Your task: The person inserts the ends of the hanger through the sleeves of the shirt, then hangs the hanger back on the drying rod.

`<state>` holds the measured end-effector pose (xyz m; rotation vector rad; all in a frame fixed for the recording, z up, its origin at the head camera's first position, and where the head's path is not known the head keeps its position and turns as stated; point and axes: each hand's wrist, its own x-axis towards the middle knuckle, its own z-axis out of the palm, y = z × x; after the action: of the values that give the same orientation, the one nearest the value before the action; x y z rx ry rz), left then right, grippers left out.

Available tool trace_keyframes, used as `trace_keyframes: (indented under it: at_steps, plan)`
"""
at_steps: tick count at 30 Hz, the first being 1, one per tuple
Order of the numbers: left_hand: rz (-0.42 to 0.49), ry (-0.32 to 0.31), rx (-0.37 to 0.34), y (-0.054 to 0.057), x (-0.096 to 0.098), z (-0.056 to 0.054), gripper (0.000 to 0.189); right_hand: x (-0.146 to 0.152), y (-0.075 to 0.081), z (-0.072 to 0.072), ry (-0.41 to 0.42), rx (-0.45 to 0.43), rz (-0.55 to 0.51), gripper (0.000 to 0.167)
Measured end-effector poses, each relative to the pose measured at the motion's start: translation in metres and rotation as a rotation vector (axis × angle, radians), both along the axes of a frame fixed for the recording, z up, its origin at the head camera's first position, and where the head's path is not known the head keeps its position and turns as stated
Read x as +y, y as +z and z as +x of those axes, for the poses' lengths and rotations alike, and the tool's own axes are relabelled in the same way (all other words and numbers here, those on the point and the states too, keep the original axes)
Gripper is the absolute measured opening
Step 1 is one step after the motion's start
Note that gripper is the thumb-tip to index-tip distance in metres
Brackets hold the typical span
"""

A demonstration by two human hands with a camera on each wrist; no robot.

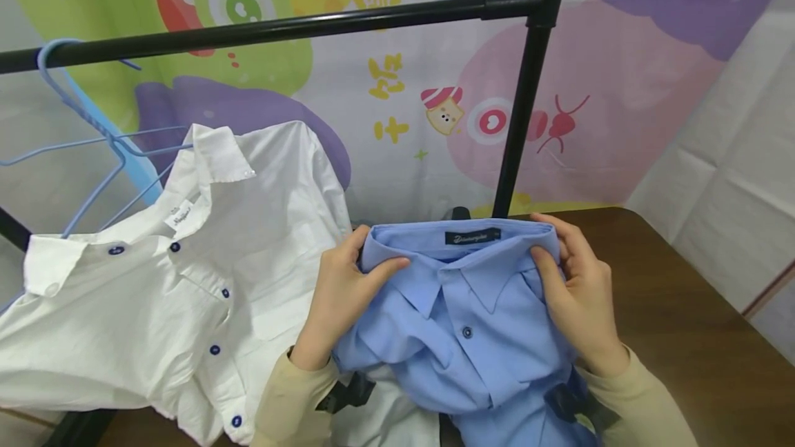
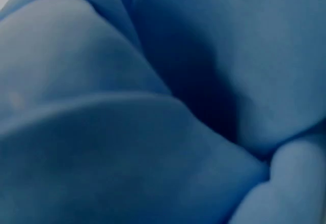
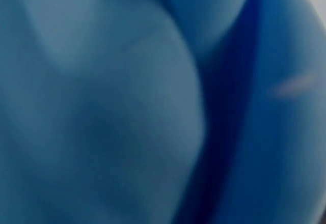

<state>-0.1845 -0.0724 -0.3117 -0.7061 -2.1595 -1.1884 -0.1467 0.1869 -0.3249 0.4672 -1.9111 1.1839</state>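
A light blue collared shirt (image 1: 491, 336) is held up by its collar in the head view, its dark neck label (image 1: 472, 236) facing me. At the collar's left end my left hand (image 1: 341, 288) pinches the fabric, thumb in front and fingers behind. My right hand (image 1: 580, 288) grips the collar's other end the same way. The shirt's lower part hangs in loose folds out of frame. Close, blurred folds of blue cloth (image 2: 102, 147) fill the left wrist view. More blurred blue cloth (image 3: 127, 122) fills the right wrist view.
On the left, a white shirt (image 1: 273, 226) with dark blue buttons hangs by a blue wire hanger (image 1: 112, 136) from a black rack bar (image 1: 298, 26). The rack's black upright (image 1: 522, 116) stands behind the blue shirt. A brown table (image 1: 695, 336) extends to the right.
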Motion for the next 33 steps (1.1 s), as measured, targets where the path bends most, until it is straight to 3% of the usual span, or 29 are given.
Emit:
trace_keyframes:
  at_steps: [10, 15, 18, 25, 33]
  plan:
    - [0.002, 0.046, -0.071, -0.0059, 0.0013, -0.0056, 0.028, 0.0033, -0.0113, -0.0114, 0.011, -0.095, 0.029, 0.040]
    - [0.005, -0.003, -0.078, -0.0057, -0.0002, -0.0064, 0.039, 0.0015, -0.0083, -0.0071, 0.038, -0.187, -0.037, 0.046]
    - [0.022, -0.022, -0.074, -0.0042, -0.0011, -0.0066, 0.035, 0.0008, -0.0066, -0.0060, 0.048, -0.219, -0.070, 0.046]
    - [0.081, -0.035, -0.012, -0.0028, -0.0025, -0.0064, 0.022, 0.0007, -0.0065, -0.0063, 0.100, -0.173, -0.075, 0.034]
    - [0.179, 0.004, 0.048, -0.0021, -0.0014, -0.0055, 0.012, 0.0007, -0.0062, -0.0069, 0.104, -0.147, -0.068, 0.028]
